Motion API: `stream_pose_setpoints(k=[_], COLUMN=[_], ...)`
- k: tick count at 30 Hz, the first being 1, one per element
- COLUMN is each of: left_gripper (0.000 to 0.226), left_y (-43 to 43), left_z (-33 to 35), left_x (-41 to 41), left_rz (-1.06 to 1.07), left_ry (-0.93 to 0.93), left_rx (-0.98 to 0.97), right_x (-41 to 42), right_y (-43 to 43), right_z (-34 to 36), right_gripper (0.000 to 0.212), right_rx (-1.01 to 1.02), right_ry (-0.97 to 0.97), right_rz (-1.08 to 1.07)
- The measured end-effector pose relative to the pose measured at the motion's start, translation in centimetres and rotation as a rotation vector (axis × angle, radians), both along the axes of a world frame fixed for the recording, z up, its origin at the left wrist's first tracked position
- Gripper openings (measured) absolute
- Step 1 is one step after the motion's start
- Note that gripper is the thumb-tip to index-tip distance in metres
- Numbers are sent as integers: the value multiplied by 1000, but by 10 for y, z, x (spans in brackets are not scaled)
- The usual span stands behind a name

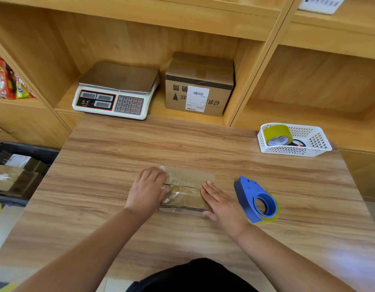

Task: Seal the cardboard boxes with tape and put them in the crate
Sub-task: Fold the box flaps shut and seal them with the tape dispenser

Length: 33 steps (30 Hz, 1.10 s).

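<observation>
The cardboard box point(185, 189) lies flat near the middle of the counter point(119, 157). It is a low, long brown shape, and its top is covered with clear shiny tape that wrinkles and reflects the light. The left hand point(147, 189) rests on the left end of it, the fingers a little bent and close together, lying on the top surface. The right hand point(219, 200) presses on the right end with its fingers straight and side by side, the palm down. Just beside the right hand, on the wood-grain counter, stands a blue plastic tape dispenser point(257, 200) with a round hole and a yellowish roll inside. Farther away, at the right back corner, a white perforated basket point(309, 151) holds a yellow-green tape roll point(277, 132). To the left, below the counter edge, is a dark crate point(26, 148) with brown packed boxes point(11, 178) inside. On the wooden shelf behind are a white scale point(117, 90) with a metal plate and number keys, and a bigger carton point(199, 85) with black printed characters standing upside down and a white barcode label; its small text cannot be read.
</observation>
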<state>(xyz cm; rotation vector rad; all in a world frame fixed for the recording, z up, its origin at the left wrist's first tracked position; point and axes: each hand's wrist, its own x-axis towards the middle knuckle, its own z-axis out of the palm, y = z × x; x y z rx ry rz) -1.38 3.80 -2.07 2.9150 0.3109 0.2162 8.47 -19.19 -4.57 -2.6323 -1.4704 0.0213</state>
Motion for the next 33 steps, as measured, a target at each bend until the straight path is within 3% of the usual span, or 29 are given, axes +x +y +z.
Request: stream_pose_setpoints(k=[4,6,8,12,18,26,33], left_gripper=[70,69,66,60,57,54,56], left_y=[9,8,7,7,2,-7,-11], left_z=[-4,-6,-9,-13,-15,-12,-11], left_x=[13,18,19,24,22,14,8], left_rz=[30,58,81,124,190,243,328], left_ry=[189,297,319,253,151,30,1], left_rx=[-87,-306,-486,-520,-650,-654,-615], right_x=[-3,-6,-7,2,-6,-21,-18], right_y=[-6,-7,-4,-1,2,20,37], right_z=[-5,-5,-4,-9,-2,30,42], right_gripper=[70,51,50,47,84,80,72], right_rx=[102,111,76,130,199,203,322], right_ry=[-38,-117,-173,-229,87,696,842], right_rz=[1,19,13,19,-107,-566,-731])
